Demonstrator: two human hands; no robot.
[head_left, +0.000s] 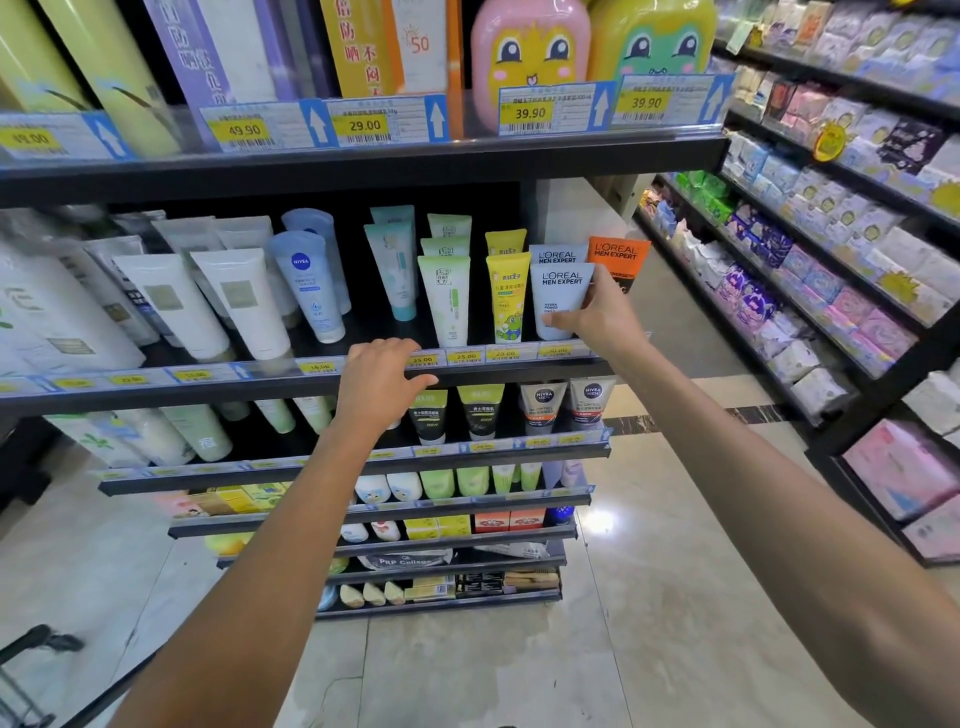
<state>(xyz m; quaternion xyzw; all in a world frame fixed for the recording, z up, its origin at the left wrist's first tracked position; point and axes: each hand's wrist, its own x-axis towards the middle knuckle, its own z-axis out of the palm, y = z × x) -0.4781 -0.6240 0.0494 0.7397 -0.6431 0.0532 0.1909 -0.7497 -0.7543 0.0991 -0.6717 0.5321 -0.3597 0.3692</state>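
We face a shop shelf of face-wash tubes. Our right hand pinches the front grey tube (second from the row's right end), upright on the shelf; our left hand rests loosely open on the shelf's edge.

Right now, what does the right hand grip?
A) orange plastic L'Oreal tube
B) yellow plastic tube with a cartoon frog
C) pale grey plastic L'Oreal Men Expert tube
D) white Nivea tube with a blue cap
C: the right hand has its thumb and fingers curled round the front pale grey plastic L'Oreal Men Expert tube.
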